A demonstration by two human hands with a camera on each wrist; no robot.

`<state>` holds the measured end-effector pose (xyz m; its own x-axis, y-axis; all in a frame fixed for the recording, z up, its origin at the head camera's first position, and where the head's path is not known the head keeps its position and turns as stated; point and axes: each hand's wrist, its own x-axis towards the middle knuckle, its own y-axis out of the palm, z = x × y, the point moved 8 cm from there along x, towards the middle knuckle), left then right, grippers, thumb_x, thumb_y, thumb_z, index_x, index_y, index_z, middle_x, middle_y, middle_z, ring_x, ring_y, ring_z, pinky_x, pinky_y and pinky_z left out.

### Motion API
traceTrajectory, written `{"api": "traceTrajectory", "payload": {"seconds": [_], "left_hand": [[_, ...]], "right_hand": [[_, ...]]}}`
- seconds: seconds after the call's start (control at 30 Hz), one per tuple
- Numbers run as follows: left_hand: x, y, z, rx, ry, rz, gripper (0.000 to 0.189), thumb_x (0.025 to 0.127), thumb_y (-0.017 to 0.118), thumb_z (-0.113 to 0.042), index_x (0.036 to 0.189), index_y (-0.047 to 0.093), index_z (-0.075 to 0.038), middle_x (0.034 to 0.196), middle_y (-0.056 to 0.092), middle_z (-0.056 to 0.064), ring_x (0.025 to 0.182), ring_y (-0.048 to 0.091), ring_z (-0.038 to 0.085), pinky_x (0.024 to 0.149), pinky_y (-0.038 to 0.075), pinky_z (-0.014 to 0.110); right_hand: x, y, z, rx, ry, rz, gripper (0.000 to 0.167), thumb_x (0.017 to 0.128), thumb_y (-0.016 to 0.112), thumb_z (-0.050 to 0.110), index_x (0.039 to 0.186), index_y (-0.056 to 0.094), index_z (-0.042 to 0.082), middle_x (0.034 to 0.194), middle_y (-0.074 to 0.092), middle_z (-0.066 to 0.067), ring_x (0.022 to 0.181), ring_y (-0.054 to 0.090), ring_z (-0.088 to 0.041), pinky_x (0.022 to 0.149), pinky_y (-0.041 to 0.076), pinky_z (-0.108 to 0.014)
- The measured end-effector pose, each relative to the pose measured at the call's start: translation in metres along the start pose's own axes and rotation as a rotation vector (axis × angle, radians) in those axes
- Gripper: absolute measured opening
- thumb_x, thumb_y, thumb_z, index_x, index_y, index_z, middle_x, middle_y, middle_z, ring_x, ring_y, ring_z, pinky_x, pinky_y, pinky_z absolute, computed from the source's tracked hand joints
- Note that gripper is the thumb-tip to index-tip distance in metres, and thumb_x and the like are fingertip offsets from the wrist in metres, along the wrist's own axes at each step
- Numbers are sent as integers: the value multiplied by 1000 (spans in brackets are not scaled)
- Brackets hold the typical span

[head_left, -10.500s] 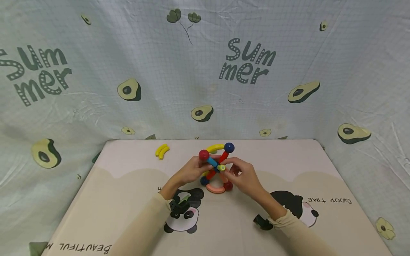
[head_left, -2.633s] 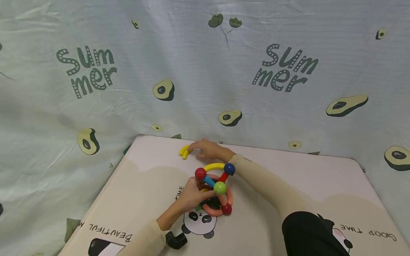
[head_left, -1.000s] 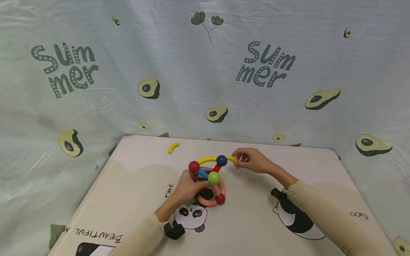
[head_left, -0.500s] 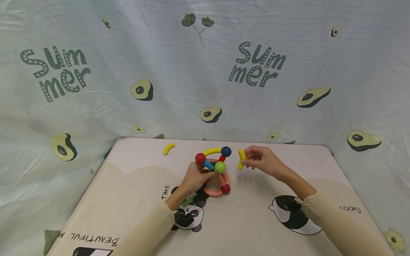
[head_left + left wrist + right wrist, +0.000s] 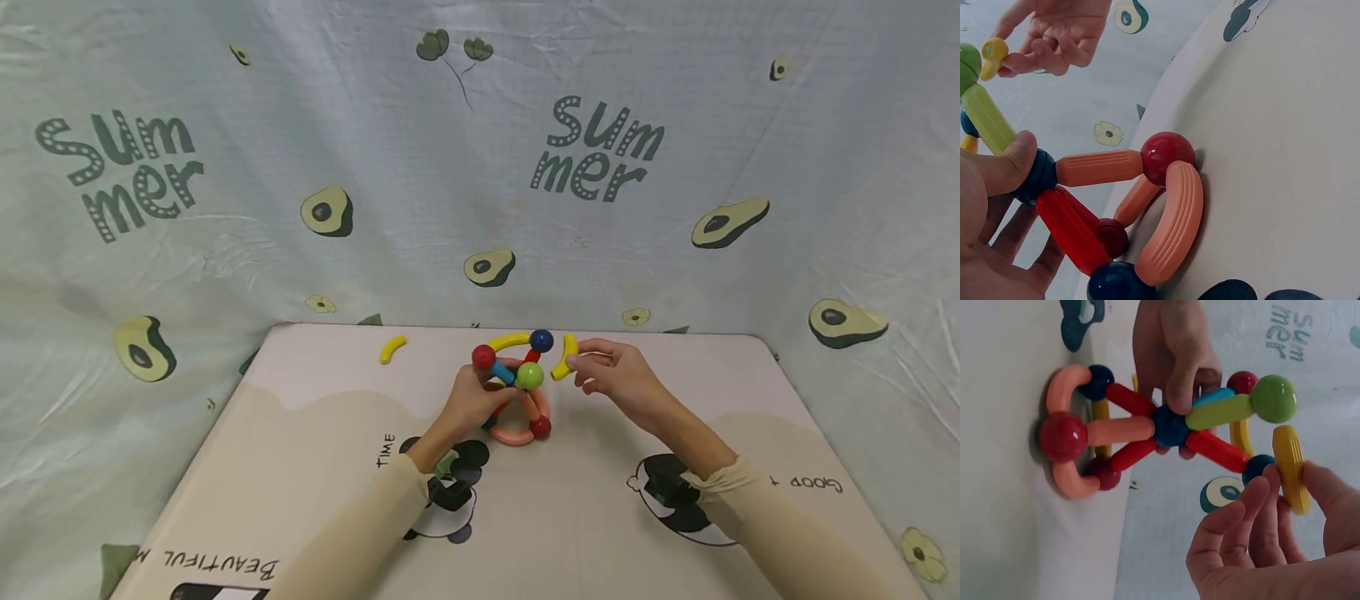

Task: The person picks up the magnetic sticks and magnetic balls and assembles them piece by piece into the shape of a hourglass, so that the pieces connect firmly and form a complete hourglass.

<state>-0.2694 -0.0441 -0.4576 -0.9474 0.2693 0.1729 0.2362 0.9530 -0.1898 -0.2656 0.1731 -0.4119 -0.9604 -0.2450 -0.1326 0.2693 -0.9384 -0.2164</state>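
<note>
My left hand [image 5: 467,404] grips a magnetic ball-and-stick structure by its middle, the thumb against the central dark blue ball [image 5: 1170,426]. Its lower ring of curved salmon sticks [image 5: 1172,223] and balls stands on the table. Above, a green ball [image 5: 530,376] tops a lime stick [image 5: 1219,412], with a red ball [image 5: 483,357] and a dark blue ball [image 5: 542,341] joined by a curved yellow stick [image 5: 510,341]. Between thumb and fingers, my right hand [image 5: 626,383] pinches a loose curved yellow stick [image 5: 1291,469], held just right of the upper blue and green balls.
Another curved yellow stick [image 5: 393,349] lies at the back left of the table [image 5: 300,467]. The table cover has printed pandas and lettering. A hanging cloth [image 5: 405,208] with avocado prints rises behind the table's far edge.
A green ball now tops the lime stick. My right hand has taken one yellow stick from the back left and turned it upright, close to the structure. My left hand keeps its grip.
</note>
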Motion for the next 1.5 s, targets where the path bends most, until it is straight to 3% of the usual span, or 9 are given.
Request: {"api": "traceTrajectory", "payload": {"seconds": [0.23,0.5,0.77,0.93,1.13,1.33,1.5], "left_hand": [[5,0,-2,4,24,3,37,90,80,-9,126,71,-8,120,73,5,110,69,22,94,56,38],[4,1,-3,2,43,0,38,91,79,-9,128,70,-6,122,73,7,115,67,24,97,55,39],[4,1,-1,5,7,-7,41,90,78,-3,129,69,-7,124,72,10,119,66,28,98,54,44],[3,2,-7,9,4,-2,42,89,77,0,130,67,-2,126,71,14,120,65,32,100,53,48],[3,2,-6,20,26,4,40,89,78,-2,128,69,-5,123,72,9,117,67,27,98,54,44],[4,3,0,23,18,6,40,90,79,-4,129,69,-7,123,72,8,116,66,25,96,55,41],[4,3,-1,19,24,12,40,90,78,-5,129,69,-6,123,72,9,116,66,27,97,55,43]], "right_hand": [[-4,5,1,90,46,-18,54,98,72,36,136,57,-1,106,75,-3,92,64,-23,85,57,-29],[-7,14,1,148,82,-4,55,99,71,34,137,55,-3,106,73,-5,88,64,-21,83,56,-28],[-10,20,-3,196,94,4,56,99,70,34,139,52,-1,105,71,-4,87,63,-21,83,56,-27],[-10,21,-2,280,87,-41,56,99,70,35,140,51,1,106,69,-2,87,62,-17,83,56,-26],[-13,25,1,383,78,-60,51,100,70,30,140,52,3,111,65,-5,89,65,-15,85,56,-25],[-14,28,-2,385,86,-47,48,100,70,31,134,52,3,109,66,-3,89,65,-16,84,56,-26],[-13,32,-6,387,106,-29,53,100,70,31,139,48,3,106,68,-4,85,65,-17,82,56,-26]]}}
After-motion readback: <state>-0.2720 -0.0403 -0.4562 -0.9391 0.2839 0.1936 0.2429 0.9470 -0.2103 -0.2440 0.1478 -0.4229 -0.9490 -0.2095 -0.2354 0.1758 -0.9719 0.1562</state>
